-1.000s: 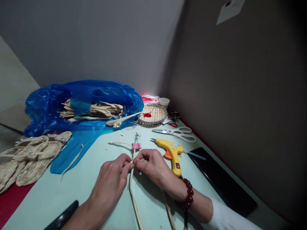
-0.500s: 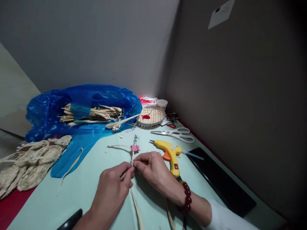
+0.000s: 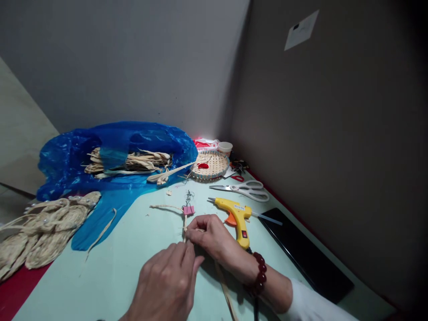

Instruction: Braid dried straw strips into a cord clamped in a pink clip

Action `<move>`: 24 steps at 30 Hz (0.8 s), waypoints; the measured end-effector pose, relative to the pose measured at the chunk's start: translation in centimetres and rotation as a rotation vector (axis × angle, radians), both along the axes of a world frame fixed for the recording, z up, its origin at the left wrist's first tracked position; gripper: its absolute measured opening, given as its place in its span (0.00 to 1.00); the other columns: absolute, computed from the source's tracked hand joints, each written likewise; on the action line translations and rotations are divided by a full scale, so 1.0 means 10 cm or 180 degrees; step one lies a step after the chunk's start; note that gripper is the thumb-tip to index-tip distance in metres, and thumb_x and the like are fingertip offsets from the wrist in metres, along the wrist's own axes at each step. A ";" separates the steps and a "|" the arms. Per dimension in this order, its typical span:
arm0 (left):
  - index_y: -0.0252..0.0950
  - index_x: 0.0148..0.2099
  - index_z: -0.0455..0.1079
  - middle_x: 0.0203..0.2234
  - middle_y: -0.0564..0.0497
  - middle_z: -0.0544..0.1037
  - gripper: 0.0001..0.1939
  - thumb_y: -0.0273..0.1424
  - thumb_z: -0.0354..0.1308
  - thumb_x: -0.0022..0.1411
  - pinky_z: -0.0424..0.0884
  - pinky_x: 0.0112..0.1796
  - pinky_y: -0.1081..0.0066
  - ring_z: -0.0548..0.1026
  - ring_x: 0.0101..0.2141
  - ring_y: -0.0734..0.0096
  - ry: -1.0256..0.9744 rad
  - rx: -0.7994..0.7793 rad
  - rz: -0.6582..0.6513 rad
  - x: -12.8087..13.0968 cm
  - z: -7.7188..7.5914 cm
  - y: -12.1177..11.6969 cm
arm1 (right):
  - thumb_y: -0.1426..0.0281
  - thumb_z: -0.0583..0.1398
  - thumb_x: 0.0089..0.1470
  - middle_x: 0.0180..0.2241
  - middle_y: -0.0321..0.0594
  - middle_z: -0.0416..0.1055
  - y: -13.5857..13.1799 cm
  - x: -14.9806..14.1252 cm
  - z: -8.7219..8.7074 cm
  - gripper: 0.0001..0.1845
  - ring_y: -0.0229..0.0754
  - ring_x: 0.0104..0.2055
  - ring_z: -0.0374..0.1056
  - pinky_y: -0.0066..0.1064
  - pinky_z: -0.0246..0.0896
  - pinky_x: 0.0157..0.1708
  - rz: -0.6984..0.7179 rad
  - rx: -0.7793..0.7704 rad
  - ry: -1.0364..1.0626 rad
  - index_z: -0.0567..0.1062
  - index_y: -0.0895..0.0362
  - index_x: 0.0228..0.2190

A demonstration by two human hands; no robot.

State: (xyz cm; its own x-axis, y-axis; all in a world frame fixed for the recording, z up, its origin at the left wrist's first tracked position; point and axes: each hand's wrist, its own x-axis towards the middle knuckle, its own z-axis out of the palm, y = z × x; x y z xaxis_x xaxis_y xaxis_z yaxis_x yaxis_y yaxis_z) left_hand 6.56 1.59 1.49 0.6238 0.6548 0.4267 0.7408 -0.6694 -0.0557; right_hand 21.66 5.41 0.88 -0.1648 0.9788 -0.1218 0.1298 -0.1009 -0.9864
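Note:
A thin strand of dried plant fibre [image 3: 185,222] runs toward me from a pink binder clip [image 3: 188,210]. My right hand [image 3: 214,238] pinches it below the clip between thumb and fingertips. Just nearer to me, my left hand [image 3: 167,276] is curled back-up over the strand's lower part. Its thumb points right, and its fingertips are largely hidden. One loose fibre length [image 3: 225,290] hangs below my right hand toward the front edge. Another fibre end [image 3: 163,206] sticks out left of the clip.
A yellow glue gun [image 3: 236,214], white-handled scissors [image 3: 250,189] and a black flat object [image 3: 307,254] lie on the right. Behind are a woven tray [image 3: 214,166] and a blue plastic bag [image 3: 73,151] with fibre bundles [image 3: 143,160]. Woven soles [image 3: 56,227] lie left.
My left hand has turned back-up and swung right over the strand, its thumb now pointing right. The fibre length that hung below it is out of sight. My right hand stays by the clip.

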 end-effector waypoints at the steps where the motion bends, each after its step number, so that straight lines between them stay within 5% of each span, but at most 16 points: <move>1: 0.37 0.31 0.72 0.23 0.50 0.74 0.13 0.28 0.48 0.65 0.66 0.27 0.67 0.73 0.25 0.65 -0.0366 -0.0309 0.0055 -0.02 0.06 0.05 | 0.72 0.60 0.44 0.20 0.34 0.65 0.00 0.01 0.02 0.05 0.34 0.24 0.56 0.24 0.48 0.24 0.0009 -0.0030 0.0047 0.73 0.61 0.21; 3: 0.38 0.30 0.71 0.25 0.51 0.74 0.15 0.33 0.48 0.66 0.66 0.31 0.68 0.73 0.28 0.66 -0.1188 -0.1179 0.0477 -0.07 0.17 0.21 | 0.72 0.60 0.44 0.20 0.34 0.64 -0.01 0.03 0.07 0.05 0.33 0.24 0.56 0.24 0.48 0.23 0.0041 -0.0076 0.0152 0.73 0.61 0.20; 5: 0.39 0.36 0.72 0.24 0.53 0.74 0.10 0.37 0.52 0.62 0.64 0.25 0.73 0.70 0.23 0.72 -0.2079 -0.2445 0.0794 -0.12 0.22 0.38 | 0.72 0.59 0.45 0.19 0.33 0.63 -0.01 0.04 0.11 0.07 0.32 0.23 0.54 0.23 0.48 0.23 0.0076 -0.0105 0.0249 0.72 0.61 0.20; 7: 0.38 0.39 0.71 0.14 0.59 0.66 0.12 0.40 0.54 0.59 0.53 0.15 0.78 0.58 0.13 0.78 -0.2801 -0.4046 0.0745 -0.13 0.20 0.50 | 0.72 0.59 0.46 0.18 0.33 0.64 -0.02 0.05 0.13 0.08 0.31 0.22 0.54 0.23 0.49 0.24 0.0137 -0.0120 0.0319 0.72 0.62 0.19; 9: 0.36 0.34 0.69 0.11 0.62 0.60 0.14 0.42 0.55 0.56 0.46 0.13 0.79 0.50 0.11 0.82 -0.3026 -0.4724 0.0574 -0.10 0.15 0.55 | 0.72 0.57 0.48 0.19 0.34 0.66 -0.01 0.04 0.14 0.09 0.32 0.22 0.57 0.23 0.52 0.26 0.0243 -0.0093 0.0347 0.73 0.62 0.20; 15: 0.34 0.28 0.65 0.18 0.60 0.64 0.15 0.42 0.59 0.51 0.42 0.14 0.81 0.45 0.13 0.88 -0.3222 -0.4745 0.0549 -0.01 0.02 0.53 | 0.75 0.57 0.50 0.21 0.36 0.70 -0.02 0.07 0.14 0.10 0.33 0.23 0.58 0.24 0.49 0.25 0.0333 0.0259 -0.0142 0.76 0.62 0.21; 20: 0.38 0.24 0.61 0.12 0.64 0.56 0.16 0.43 0.52 0.56 0.44 0.13 0.77 0.47 0.10 0.83 -0.2851 -0.4276 0.0737 -0.03 -0.03 0.52 | 0.73 0.55 0.55 0.21 0.36 0.72 -0.10 0.06 0.15 0.14 0.34 0.25 0.62 0.26 0.48 0.27 0.0280 0.0864 -0.1432 0.77 0.59 0.23; 24: 0.38 0.21 0.61 0.12 0.61 0.61 0.14 0.36 0.54 0.55 0.49 0.20 0.75 0.56 0.15 0.78 -0.2470 -0.3655 0.0752 -0.03 0.00 0.51 | 0.71 0.55 0.56 0.22 0.39 0.73 -0.16 0.03 0.17 0.12 0.36 0.23 0.61 0.29 0.42 0.24 0.0165 0.1130 -0.2488 0.75 0.58 0.25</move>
